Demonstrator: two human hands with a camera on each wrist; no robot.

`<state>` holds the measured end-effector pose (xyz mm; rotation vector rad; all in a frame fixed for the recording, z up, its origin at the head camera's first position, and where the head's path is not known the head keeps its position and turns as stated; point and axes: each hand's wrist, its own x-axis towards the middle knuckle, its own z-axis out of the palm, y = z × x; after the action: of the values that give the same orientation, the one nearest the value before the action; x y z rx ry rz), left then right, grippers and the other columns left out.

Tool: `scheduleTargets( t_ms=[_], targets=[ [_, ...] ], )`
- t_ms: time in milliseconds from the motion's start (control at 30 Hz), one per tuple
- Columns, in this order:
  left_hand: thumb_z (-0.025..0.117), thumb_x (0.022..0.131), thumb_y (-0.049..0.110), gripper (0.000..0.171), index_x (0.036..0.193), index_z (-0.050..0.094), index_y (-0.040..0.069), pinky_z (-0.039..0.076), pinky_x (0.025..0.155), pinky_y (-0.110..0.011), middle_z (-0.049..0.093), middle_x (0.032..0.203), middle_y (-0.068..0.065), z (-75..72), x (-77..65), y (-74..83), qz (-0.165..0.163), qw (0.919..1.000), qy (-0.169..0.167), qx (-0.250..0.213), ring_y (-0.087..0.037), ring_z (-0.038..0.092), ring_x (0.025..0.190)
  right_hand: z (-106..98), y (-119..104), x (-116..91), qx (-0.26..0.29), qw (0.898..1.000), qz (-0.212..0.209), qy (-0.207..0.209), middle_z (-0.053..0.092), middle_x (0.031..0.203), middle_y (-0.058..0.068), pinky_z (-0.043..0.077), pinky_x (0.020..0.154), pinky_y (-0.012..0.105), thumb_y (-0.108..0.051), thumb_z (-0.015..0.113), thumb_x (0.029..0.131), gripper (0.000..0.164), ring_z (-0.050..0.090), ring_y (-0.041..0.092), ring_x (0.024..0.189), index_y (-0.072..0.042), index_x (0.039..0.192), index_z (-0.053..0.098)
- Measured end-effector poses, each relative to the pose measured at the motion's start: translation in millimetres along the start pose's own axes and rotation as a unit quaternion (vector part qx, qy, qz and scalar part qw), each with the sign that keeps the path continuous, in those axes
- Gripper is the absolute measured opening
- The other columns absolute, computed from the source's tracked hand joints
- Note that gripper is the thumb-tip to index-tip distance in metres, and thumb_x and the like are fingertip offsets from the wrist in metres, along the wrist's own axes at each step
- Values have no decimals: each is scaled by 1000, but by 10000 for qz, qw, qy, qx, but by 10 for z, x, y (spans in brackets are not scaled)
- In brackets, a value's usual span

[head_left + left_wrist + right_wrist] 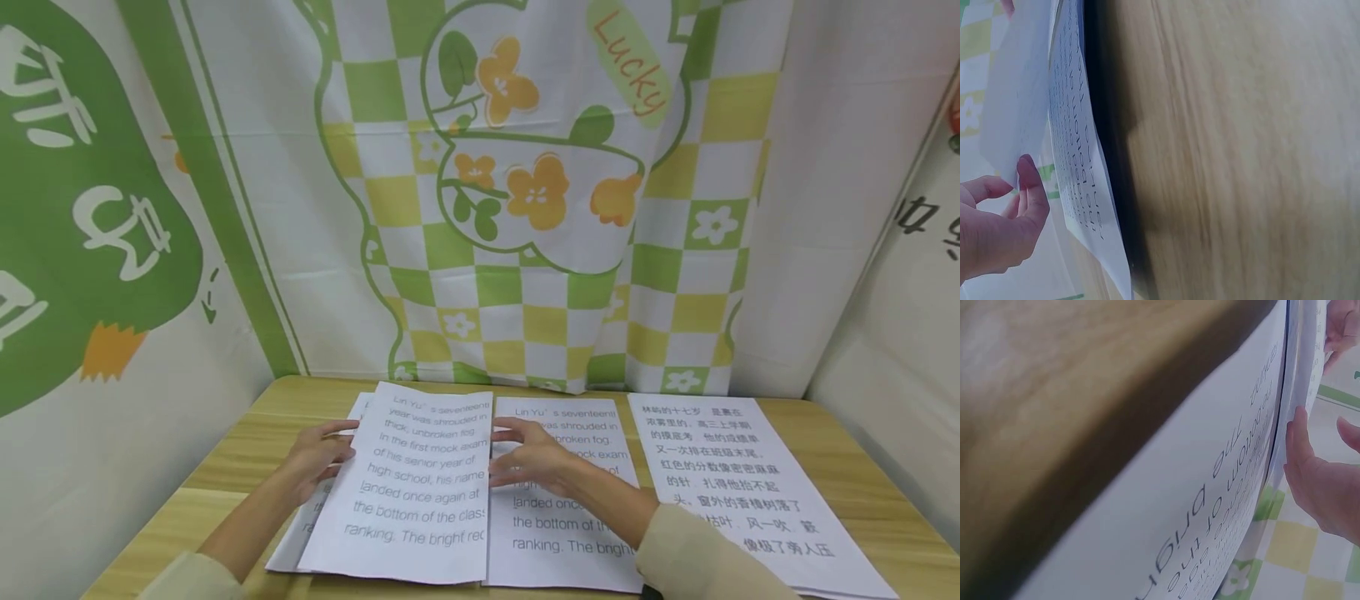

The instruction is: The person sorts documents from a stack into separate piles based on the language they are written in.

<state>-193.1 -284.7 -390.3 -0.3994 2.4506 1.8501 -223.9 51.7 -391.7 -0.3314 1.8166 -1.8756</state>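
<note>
A printed sheet of paper with English text is raised a little above the left pile of pages. My left hand pinches its left edge; in the left wrist view the thumb and fingers of that hand meet at the paper's edge. My right hand is at the sheet's right edge, its fingertips touching the paper. The right wrist view shows this hand with fingers straight and thumb held apart. Under the right forearm lies another English page, partly covered.
A page with Chinese text lies to the right, partly hidden by the right sleeve. The wooden table backs onto a patterned curtain. Fabric walls stand at both sides.
</note>
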Motion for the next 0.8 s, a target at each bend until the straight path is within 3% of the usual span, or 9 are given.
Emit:
scheduleTargets(
  t_ms=[233,400,600,800],
  targets=[
    [55,94,-8,58,150,42,-10,56,71,-25,52,141,-34,-87,1,-14,47,9999,91,-14,-14,61,88,91,4,53,-62,9999,-78,-138,35,156,33,63,88,44,19,67,82,91,71,37,103,3,161,24],
    [56,95,-5,57,151,44,-6,53,70,-25,51,145,-32,-150,-1,2,-115,9996,229,103,-15,61,90,140,8,92,-135,9997,-102,-189,36,156,33,63,89,44,18,68,82,93,70,37,104,2,162,23],
    [54,93,-8,59,151,41,-9,60,73,-29,50,147,-33,-200,16,8,-49,9998,197,-8,-16,66,88,195,3,148,-234,9994,-119,-227,37,155,32,63,90,44,17,70,81,94,71,35,103,0,162,24],
    [53,93,-9,60,151,40,-10,60,73,-28,51,145,-34,-223,19,19,9,9997,249,8,-15,66,87,235,5,182,-251,9992,-142,-270,35,156,33,62,92,46,16,70,82,95,70,37,105,0,162,24]
  ],
)
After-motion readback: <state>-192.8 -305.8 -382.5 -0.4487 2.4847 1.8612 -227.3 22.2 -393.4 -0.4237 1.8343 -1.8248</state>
